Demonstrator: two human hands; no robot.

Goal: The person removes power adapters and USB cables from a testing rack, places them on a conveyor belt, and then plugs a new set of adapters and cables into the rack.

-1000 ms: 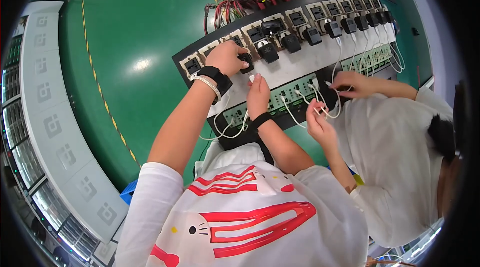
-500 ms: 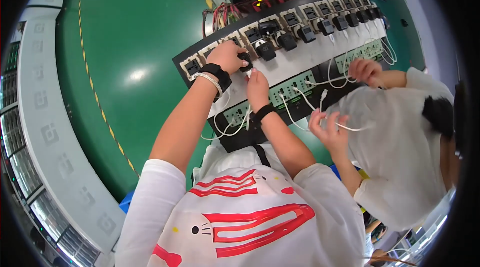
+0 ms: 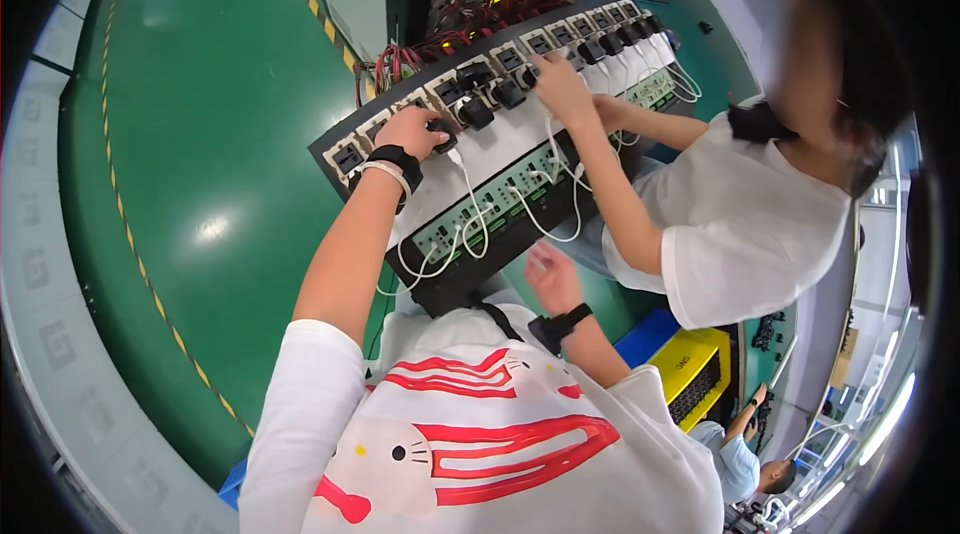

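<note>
My left hand is closed on a black plug-in power adapter at a socket near the left end of a long socket panel. From that adapter's lower side a white USB cable hangs down towards a green port strip. My right hand is off the panel, held above its front edge near my body, fingers apart and slightly blurred, with nothing seen in it. Right of my left hand, more black adapters sit in the sockets.
A co-worker stands at the right, one hand at the panel's middle sockets. Red wires run behind the panel. A yellow crate and a blue bin stand at lower right. Another person is beyond.
My right hand has let go by the adapter and drawn back towards my body. My left hand stays on the adapter. The co-worker's hands have moved up to the sockets. The view has shifted right.
</note>
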